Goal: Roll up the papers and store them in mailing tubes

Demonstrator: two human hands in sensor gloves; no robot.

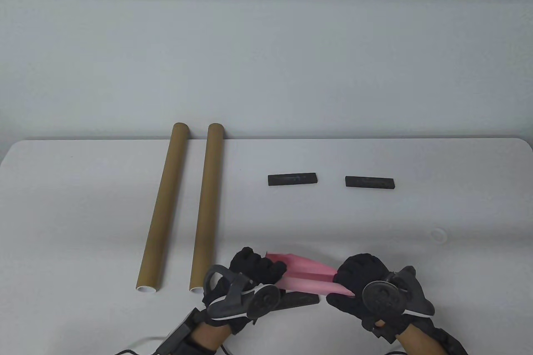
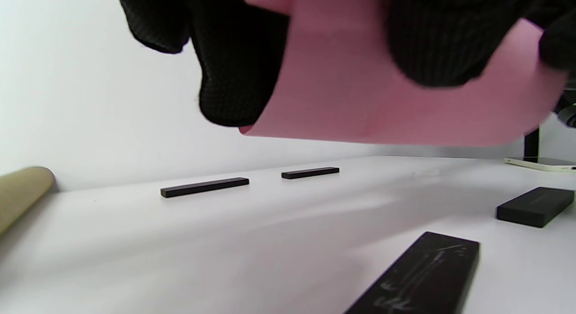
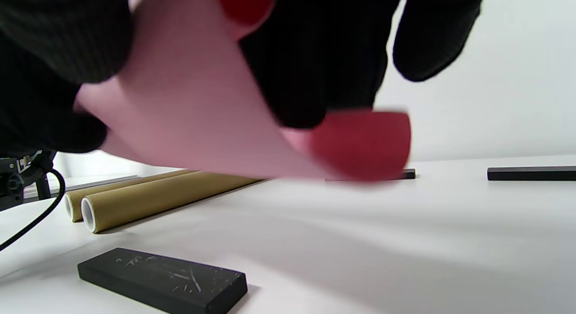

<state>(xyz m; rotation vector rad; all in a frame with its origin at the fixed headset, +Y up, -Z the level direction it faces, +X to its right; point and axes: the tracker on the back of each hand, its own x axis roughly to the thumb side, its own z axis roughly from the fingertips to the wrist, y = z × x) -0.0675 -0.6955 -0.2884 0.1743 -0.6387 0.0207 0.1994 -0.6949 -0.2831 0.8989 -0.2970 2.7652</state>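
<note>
A pink paper (image 1: 306, 275), loosely rolled, is held above the table near the front edge. My left hand (image 1: 260, 271) grips its left end and my right hand (image 1: 354, 278) grips its right end. The paper fills the top of the left wrist view (image 2: 369, 98) and of the right wrist view (image 3: 189, 120), with gloved fingers (image 3: 315, 57) curled around it. Two brown mailing tubes (image 1: 162, 207) (image 1: 207, 205) lie side by side on the left of the table, open ends toward me. They also show in the right wrist view (image 3: 157, 197).
Two black bar weights (image 1: 292, 179) (image 1: 369, 182) lie at mid-table to the right of the tubes. Another black bar (image 1: 297, 299) lies under the paper between my hands, and a fourth shows in the left wrist view (image 2: 535, 206). A cable (image 3: 31, 224) runs at the front left.
</note>
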